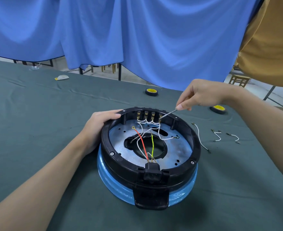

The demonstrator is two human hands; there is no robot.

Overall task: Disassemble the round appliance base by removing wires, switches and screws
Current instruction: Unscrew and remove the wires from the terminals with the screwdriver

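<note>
While the left hand point(98, 124) grips the round appliance base point(149, 157) at centre frame on the tabletop point(37, 114), the right hand point(202, 95) fingers pinch a thin metal tool point(168, 113) at the rightmost switch point(160, 117) — wire removal, likely; next, pry its terminal free — gently.

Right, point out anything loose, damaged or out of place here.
No damage shows. Three detached white wires lie loose on the cloth right of the appliance base; inside it, the red wire ends in an unattached ring terminal. That fits the disassembly.
</note>
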